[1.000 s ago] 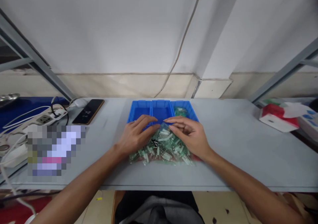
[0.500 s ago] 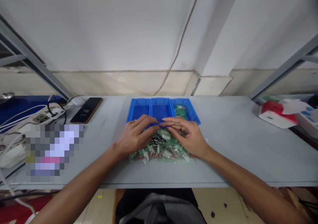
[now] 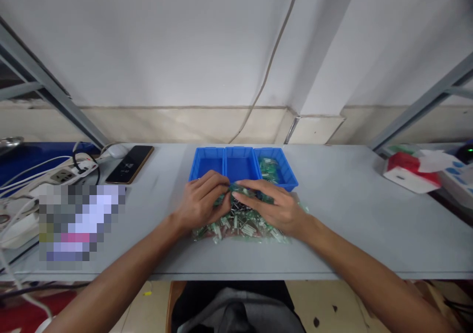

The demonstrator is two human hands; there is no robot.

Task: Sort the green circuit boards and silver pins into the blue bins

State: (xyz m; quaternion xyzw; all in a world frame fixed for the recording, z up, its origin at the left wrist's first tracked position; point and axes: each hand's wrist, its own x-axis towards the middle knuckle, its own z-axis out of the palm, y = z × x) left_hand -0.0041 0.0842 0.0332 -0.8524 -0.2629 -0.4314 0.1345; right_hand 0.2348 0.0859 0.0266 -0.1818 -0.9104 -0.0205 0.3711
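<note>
A clear plastic bag [image 3: 240, 229] full of small green circuit boards with metal pins lies on the grey table [image 3: 343, 224], just in front of a blue three-compartment tray [image 3: 221, 168]. My left hand [image 3: 203, 200] grips the bag's upper left part with curled fingers. My right hand [image 3: 269, 207] presses on its upper right part, with the fingertips close to my left hand. A few green boards [image 3: 268, 169] lie in the tray's right compartment. The other two compartments look bare.
A white power strip [image 3: 62, 175] with cables and a black phone [image 3: 129, 164] lie at the left, beside a pixelated patch [image 3: 81, 223] that hides an object. A red and white box [image 3: 410, 175] sits at the right. A wall stands behind the table.
Both hands have moved down from the tray's front edge onto the bag. The blue strip between my fingers no longer shows, and the bag's top has folded down.
</note>
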